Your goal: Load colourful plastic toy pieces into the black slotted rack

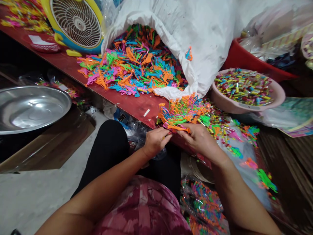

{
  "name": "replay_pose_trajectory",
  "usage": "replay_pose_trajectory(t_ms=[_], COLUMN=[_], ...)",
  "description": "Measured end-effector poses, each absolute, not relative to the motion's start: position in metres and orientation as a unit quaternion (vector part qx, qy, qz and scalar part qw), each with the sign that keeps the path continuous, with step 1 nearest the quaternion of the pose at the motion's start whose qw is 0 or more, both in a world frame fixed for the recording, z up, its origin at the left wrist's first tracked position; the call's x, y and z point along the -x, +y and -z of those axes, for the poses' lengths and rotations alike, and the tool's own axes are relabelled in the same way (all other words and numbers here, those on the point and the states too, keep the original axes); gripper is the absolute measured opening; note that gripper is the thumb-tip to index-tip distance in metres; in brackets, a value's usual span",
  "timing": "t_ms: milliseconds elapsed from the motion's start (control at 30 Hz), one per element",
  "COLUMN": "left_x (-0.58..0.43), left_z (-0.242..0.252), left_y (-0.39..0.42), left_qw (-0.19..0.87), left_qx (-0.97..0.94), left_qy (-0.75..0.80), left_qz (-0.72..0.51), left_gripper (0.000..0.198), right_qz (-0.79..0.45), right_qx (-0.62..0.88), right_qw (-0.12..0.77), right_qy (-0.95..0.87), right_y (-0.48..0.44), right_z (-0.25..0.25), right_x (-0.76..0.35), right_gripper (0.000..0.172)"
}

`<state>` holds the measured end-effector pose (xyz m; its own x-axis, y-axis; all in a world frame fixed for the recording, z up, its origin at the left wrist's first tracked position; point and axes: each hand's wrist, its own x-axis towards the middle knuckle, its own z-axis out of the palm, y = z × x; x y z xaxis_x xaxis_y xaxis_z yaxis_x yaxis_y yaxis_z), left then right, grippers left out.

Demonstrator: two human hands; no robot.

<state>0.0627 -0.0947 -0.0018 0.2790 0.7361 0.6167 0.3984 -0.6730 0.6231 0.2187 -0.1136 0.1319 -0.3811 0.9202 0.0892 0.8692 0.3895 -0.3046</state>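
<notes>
A tangle of neon plastic pieces (182,116) gripped by the fingers (187,131) of the left hand (156,141) and right hand (199,138), held at the red table (137,107) edge, lower centre, more piled from a white sack (195,39) up top, pink basin (246,91) of little candy-coloured bits off right

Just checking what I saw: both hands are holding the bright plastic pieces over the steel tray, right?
Not over the steel tray: the head view shows the left hand and right hand holding the bright plastic pieces over the edge of the red table.
</notes>
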Motion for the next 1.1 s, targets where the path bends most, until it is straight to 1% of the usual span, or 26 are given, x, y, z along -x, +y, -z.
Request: replay_pose_trajectory(t_ms=[167,367,500,633,800,867,967,1100], left_x=[-0.061,-0.061,-0.061,-0.062,-0.063,-0.064,-0.064,-0.064], left_z=[0.001,0.004,0.005,0.005,0.007,0.008,0.008,0.007], left_y=[-0.093,-0.091,-0.091,-0.091,-0.089,-0.089,-0.089,-0.09], left_qw=[0.15,0.122,0.118,0.115,0.117,0.118,0.121,0.122], left_qx=[-0.786,-0.787,-0.791,-0.789,-0.78,-0.777,-0.777,-0.781], left_qy=[0.348,0.332,0.325,0.331,0.329,0.33,0.334,0.341], left_qz=[-0.488,-0.505,-0.506,-0.504,-0.519,-0.523,-0.52,-0.508], left_gripper=[0.024,0.023,0.021,0.022,0.021,0.022,0.022,0.02], right_qz=[-0.092,-0.106,-0.092,-0.075,-0.015,-0.014,-0.029,-0.046], right_qx=[0.553,0.543,0.549,0.549,0.546,0.544,0.536,0.524], right_qw=[0.097,0.101,0.096,0.071,0.027,0.023,0.063,0.164], right_qy=[-0.823,-0.827,-0.825,-0.829,-0.837,-0.839,-0.842,-0.834], right_y=[-0.113,-0.113,-0.113,-0.112,-0.112,-0.113,-0.115,-0.119], right_z=[-0.13,-0.135,-0.135,-0.132,-0.134,-0.134,-0.129,-0.116], right_x=[-0.22,-0.219,-0.219,-0.219,-0.218,-0.218,-0.22,-0.223], right_gripper=[0.026,0.026,0.025,0.023,0.021,0.022,0.023,0.021])
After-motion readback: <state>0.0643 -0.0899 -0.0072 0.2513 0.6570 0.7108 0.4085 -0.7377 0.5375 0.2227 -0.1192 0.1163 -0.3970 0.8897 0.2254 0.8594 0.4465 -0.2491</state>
